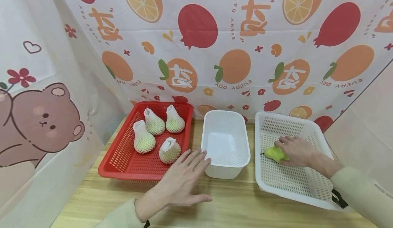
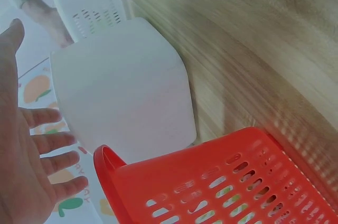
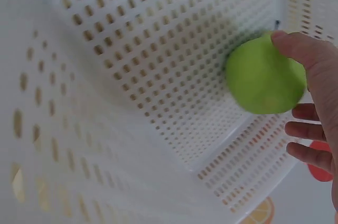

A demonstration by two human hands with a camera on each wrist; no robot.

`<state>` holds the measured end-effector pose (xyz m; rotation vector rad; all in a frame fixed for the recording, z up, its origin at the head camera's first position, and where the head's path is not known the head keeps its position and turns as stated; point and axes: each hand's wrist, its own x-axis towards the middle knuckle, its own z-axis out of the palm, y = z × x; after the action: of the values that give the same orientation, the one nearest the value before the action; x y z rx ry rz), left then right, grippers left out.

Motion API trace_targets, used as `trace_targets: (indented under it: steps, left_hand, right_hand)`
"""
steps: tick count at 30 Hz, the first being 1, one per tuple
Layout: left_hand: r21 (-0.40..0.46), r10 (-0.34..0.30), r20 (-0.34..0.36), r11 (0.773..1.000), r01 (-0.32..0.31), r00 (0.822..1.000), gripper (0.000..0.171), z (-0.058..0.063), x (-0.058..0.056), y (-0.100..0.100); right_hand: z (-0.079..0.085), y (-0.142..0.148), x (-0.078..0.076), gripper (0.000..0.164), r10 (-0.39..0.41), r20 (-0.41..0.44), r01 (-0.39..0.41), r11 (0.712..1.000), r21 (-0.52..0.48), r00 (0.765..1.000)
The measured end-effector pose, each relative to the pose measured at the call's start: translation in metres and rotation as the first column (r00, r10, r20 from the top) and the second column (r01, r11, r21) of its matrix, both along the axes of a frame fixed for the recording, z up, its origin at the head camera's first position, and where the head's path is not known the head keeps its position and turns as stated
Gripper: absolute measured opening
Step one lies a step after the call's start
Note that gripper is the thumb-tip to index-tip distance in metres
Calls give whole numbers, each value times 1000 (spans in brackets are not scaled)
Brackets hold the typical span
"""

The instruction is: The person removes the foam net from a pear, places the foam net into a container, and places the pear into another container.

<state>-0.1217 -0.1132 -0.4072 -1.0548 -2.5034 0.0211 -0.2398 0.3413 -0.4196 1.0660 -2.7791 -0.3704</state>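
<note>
A green pear with a dark stem lies on its side within the white basket. My right hand grips it; the right wrist view shows the thumb on the pear and the other fingers on its far side, partly hidden. With fingers spread and straight, my left hand hovers between the red basket and the white bin, holding nothing. Several pears in white foam nets, such as this netted pear, sit in the red basket.
The perforated white basket stands at the right. A wooden table bears all the containers. Behind them hangs a fruit-print curtain, and a bear-print curtain hangs at the left.
</note>
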Motion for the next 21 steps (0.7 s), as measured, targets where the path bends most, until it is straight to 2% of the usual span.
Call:
trace_targets:
  steps: [6, 11, 16, 21]
  left_hand:
    - [14, 10, 35, 1000, -11, 999, 99, 2, -1, 0]
    - [12, 15, 25, 1000, -15, 1000, 101, 2, -2, -1]
    - [24, 17, 19, 1000, -18, 1000, 102, 0, -4, -5]
    - [32, 28, 34, 999, -30, 999, 101, 0, -6, -11]
  right_hand:
    - [12, -7, 4, 73, -12, -37, 11, 1000, -16, 999]
    - [31, -15, 11, 77, -73, -26, 72, 997, -37, 997]
    - [48, -19, 18, 80, -132, -25, 128, 984, -122, 991]
    - [60, -24, 27, 85, -141, -56, 128, 973, -191, 988]
